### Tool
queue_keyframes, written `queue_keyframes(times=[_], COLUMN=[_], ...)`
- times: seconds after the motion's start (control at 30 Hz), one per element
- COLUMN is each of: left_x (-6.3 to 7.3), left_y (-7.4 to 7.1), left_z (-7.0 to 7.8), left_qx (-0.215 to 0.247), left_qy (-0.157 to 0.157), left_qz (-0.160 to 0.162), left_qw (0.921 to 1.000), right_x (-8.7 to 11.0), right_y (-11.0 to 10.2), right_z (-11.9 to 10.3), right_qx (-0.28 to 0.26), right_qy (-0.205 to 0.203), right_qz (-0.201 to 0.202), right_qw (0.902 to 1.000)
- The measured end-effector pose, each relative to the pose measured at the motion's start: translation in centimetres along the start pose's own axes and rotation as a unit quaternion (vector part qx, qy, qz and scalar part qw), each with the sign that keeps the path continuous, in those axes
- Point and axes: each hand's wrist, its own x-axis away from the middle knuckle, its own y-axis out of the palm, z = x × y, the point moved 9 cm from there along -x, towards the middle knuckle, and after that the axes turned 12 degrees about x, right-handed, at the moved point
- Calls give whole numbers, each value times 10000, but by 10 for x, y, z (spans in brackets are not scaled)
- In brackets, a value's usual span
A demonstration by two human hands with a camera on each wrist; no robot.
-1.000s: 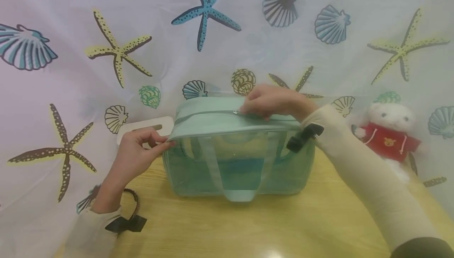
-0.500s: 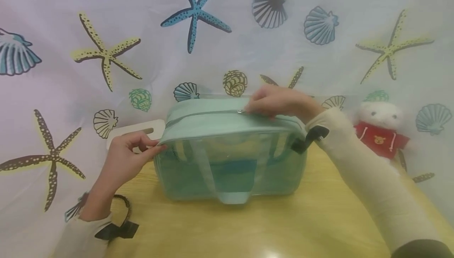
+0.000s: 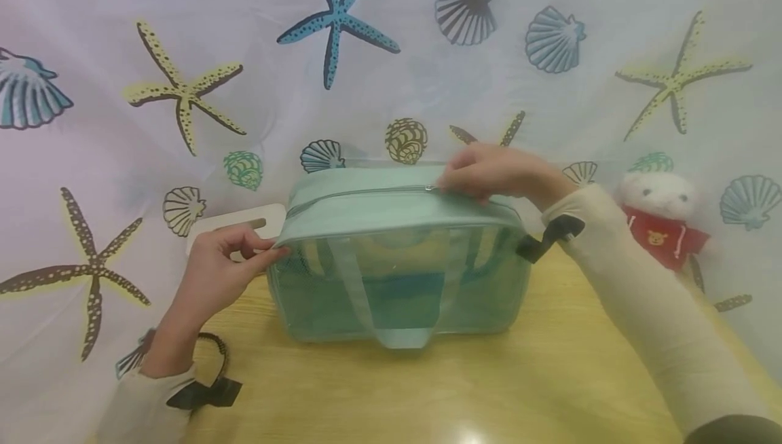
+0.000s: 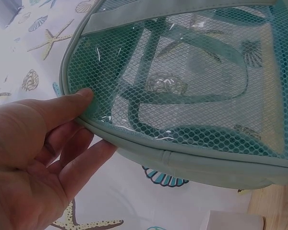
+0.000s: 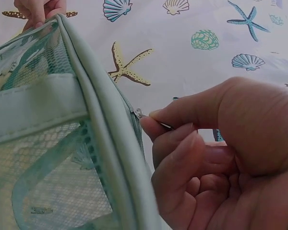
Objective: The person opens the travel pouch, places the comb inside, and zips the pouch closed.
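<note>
A mint-green see-through bag (image 3: 403, 294) with mesh sides and a strap handle stands upright on the table. My left hand (image 3: 226, 264) pinches its upper left corner between thumb and fingers; in the left wrist view the thumb of the left hand (image 4: 43, 143) lies on the mesh. With thumb and forefinger, my right hand (image 3: 497, 171) pinches the metal zipper pull (image 5: 140, 114) on the bag's top. To the left of the slider (image 3: 430, 188), the zipper line runs closed to the corner. The bag's right end of the zipper is partly hidden by the right hand.
Behind the bag at left lies a white flat object (image 3: 269, 216) with a slot, partly hidden. A white plush toy (image 3: 662, 216) in a red top sits at the right. The wooden table (image 3: 366, 396) meets a shell-and-starfish patterned cloth (image 3: 293, 104) behind.
My right hand has drawn the zipper slider a little to the right along the bag's top. My left hand keeps its pinch on the corner. The head view has shifted slightly.
</note>
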Motion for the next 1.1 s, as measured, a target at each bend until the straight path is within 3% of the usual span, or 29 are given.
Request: queue_keyframes(times=[0.63, 0.83, 1.1], left_x=[-4, -3, -3], left_y=[9, 6, 4], left_z=[5, 2, 1], left_qx=[93, -28, 47], left_qy=[65, 79, 138], left_qz=[-96, 8, 31], left_qw=[9999, 10000, 9999], right_x=[26, 28, 34], right_y=[-15, -15, -20], right_z=[35, 38, 47], right_qx=[-81, -255, -66], right_qy=[165, 182, 191], right_qz=[291, 264, 411], right_qw=[9994, 9992, 9990])
